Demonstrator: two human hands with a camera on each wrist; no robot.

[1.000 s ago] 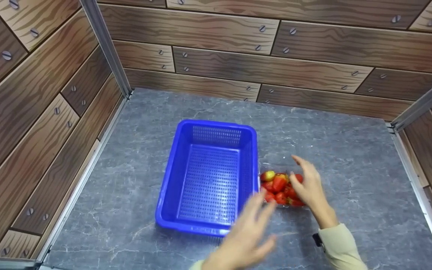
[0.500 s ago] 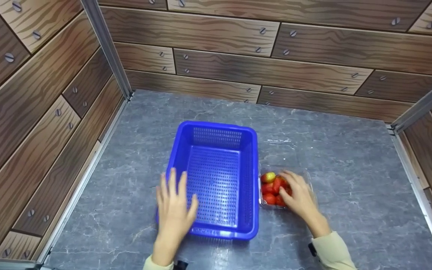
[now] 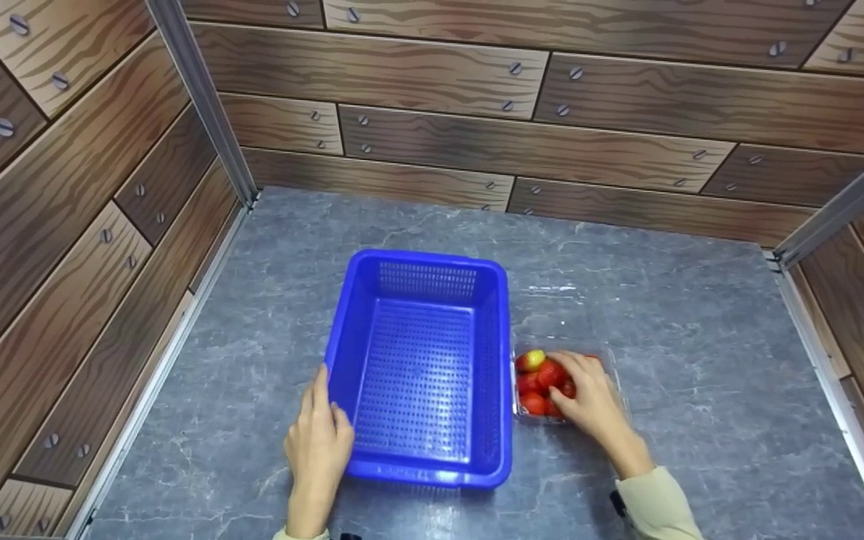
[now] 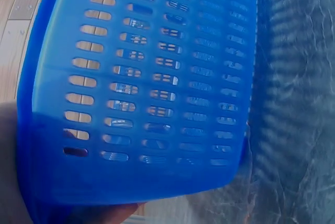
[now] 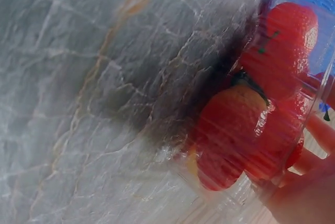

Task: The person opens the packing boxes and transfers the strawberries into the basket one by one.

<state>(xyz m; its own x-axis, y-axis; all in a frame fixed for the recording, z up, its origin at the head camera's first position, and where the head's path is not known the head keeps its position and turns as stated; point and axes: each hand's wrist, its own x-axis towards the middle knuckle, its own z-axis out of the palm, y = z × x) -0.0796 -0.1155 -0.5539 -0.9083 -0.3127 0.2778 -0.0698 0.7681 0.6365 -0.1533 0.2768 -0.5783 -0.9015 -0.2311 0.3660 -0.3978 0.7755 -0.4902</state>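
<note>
1. The left hand [image 3: 316, 442] clamps the rim of a blue plastic basket [image 3: 432, 475] on its left side; the thumb lies over the inner edge, the other fingers run along the outside
2. The right hand [image 3: 589, 394], set well apart from the left, reaches over the red fruits [image 3: 528, 383] with thumb and fingers curved; whether they close on a fruit cannot be told, as the hand covers part of the pile
3. The red fruits lie close together inside a clear plastic container [image 3: 541, 418], just to the right of the basket; one at the far left corner bears a yellow-green patch [image 3: 535, 359]
4. The basket stands upright, its long sides running away from the person; its floor shows rows of small perforations, and the left wrist view shows larger slots in the wall
5. The right wrist view shows the fruits through the transparent wall, with green stem parts on some; fingers bend over the rim
6. Basket and container both rest on a grey marbled tabletop [image 3: 702, 360], bounded by wood-plank panels [image 3: 402, 67] and a grey metal post [image 3: 203, 97] at the far left corner
7. A pale sleeve [image 3: 653, 499] covers the right forearm, beside a small black object [image 3: 618, 502] at the wrist
</note>
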